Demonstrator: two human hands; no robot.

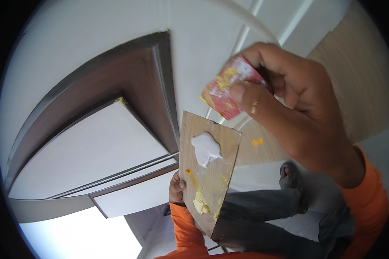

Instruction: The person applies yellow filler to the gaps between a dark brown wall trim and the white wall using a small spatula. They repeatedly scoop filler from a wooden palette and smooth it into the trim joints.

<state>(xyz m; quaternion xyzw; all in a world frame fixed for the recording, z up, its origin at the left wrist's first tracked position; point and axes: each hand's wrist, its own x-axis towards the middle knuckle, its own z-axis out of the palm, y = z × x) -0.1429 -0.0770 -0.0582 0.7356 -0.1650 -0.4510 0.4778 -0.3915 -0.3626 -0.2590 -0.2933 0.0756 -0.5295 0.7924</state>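
Putty — a white blob sits near the top of a small wooden board, with yellow smears lower down. Left hand grips the board's lower left edge, thumb on the face, holding it upright in front of the brown door frame. Right hand pinches a red card scraper between thumb and fingers, just above the board, yellow residue on its edge. Judgement: keep the board steady and tilted toward the scraper, pick up putty with the card's clean straight edge — small amount, shallow angle, firm pinch.
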